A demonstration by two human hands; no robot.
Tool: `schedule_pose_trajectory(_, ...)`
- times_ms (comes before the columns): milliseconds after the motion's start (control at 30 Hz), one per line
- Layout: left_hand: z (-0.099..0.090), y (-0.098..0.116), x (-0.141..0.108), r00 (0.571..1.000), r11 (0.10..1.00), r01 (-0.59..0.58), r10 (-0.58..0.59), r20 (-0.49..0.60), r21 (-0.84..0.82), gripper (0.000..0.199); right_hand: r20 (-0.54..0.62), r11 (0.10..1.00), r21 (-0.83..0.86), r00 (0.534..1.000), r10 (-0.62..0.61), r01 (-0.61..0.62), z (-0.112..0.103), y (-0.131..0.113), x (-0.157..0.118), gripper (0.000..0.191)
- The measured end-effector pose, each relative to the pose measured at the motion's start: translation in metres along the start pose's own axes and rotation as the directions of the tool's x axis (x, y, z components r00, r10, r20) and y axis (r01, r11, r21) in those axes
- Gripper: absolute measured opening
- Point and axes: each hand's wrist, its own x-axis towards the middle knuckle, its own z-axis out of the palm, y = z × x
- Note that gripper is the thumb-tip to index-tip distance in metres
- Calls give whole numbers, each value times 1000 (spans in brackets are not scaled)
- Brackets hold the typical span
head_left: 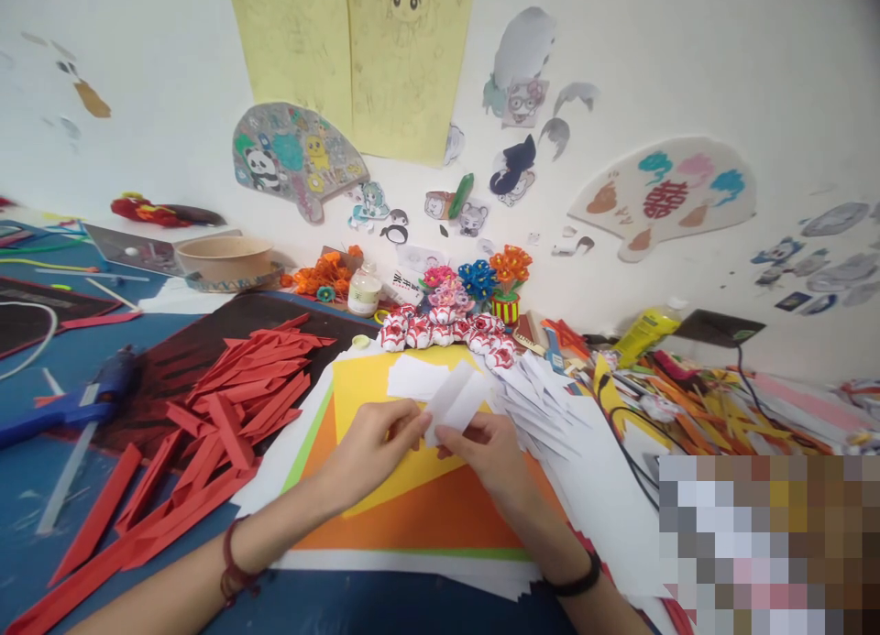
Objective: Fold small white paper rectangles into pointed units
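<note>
A small white paper strip [456, 399] with a lengthwise crease is held up between both my hands. My left hand [389, 438] pinches its left edge between thumb and fingers. On the lower right edge, my right hand [481, 447] grips it the same way. Under my hands lies a stack of coloured sheets, with a yellow sheet [364, 388] over an orange sheet [440, 525]. Several white paper pieces [412, 378] rest on the yellow sheet behind the strip. To the right is a pile of folded white strips [543, 406].
Folded red paper strips [226, 433] are heaped at the left, beside a blue glue gun [89, 401]. Red-and-white paper pieces [446, 328] and flower ornaments [474, 282] line the wall side. A black cable [622, 433] and paper scraps [694, 388] lie at the right.
</note>
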Motion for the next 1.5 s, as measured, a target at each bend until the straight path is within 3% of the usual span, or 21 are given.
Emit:
schedule_pose_trajectory(167, -3, 2, -2, 997, 997, -65, 66, 46, -36, 36, -8, 1000, 14, 1000, -12, 12, 1, -5, -2, 20)
schedule_pose_trajectory(433, -4, 5, -2, 993, 995, -48, 57, 103, -88, 40, -34, 999, 34, 999, -28, 30, 3, -9, -4, 19)
schedule_pose_trajectory(600, 0, 7, -5, 995, 993, -80, 84, 51, -84, 38, -46, 1000, 19, 999, -10, 11, 4, -12, -5, 18)
schedule_pose_trajectory(733, 3, 5, -7, 998, 993, -35, 41, 48, -112, 36, -46, 1000, 24, 999, -6, 7, 3, -10, -3, 24)
schedule_pose_trajectory(833, 3, 4, -7, 994, 992, 16, -3, 107, -124, 36, -108, 999, 48, 994, -15, 20, -3, -2, 1, 30)
schedule_pose_trajectory(967, 1, 2, -5, 977, 999, 23, -17, 213, -23, 40, -140, 996, 86, 990, 32, -20, -9, 7, 6, 35)
schedule_pose_trajectory(1033, -3, 1, -2, 987, 999, -1, -6, 160, 43, 43, -112, 997, 72, 993, 41, -33, -8, 7, 5, 35)
schedule_pose_trajectory(1100, -7, 2, 1, 999, 998, -7, 4, 37, 70, 43, -69, 998, 48, 997, 34, -30, -5, 4, 4, 34)
schedule_pose_trajectory(1200, -10, 4, 4, 993, 1000, 1, 0, -117, 5, 33, 3, 999, -8, 999, 36, -36, 1, -1, 0, 33)
schedule_pose_trajectory(1333, -9, 6, 2, 984, 998, 2, -13, -177, -62, 30, 87, 997, -75, 996, 25, -19, 7, -2, -4, 32)
schedule_pose_trajectory(1500, -7, 10, -3, 969, 999, -40, 40, -242, 7, 26, 87, 991, -130, 996, 4, 8, 10, 1, -6, 33)
